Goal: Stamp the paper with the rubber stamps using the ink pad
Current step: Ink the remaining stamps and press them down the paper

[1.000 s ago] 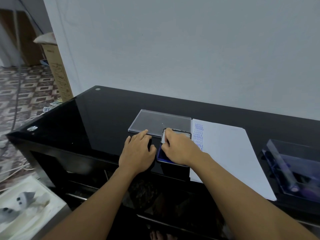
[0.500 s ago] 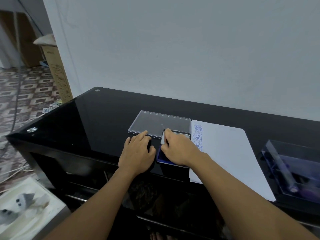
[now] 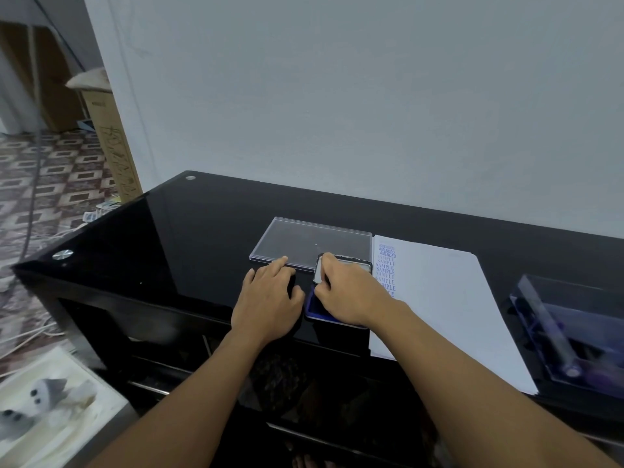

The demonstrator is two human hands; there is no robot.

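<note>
pinching stamp (image 3: pixel 319 274) at ink pad (image 3: pixel 314 308), right hand (image 3: pixel 347 293)

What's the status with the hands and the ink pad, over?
Left hand flat on table, empty. Right hand grips stamp on ink pad. Paper right of pad, bearing blue marks. Clear lid behind, out of the way.

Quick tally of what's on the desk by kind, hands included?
left hand, right hand: 2
ink pad: 1
stamp: 1
paper: 1
clear lid: 1
clear box: 1
Total: 7
</note>
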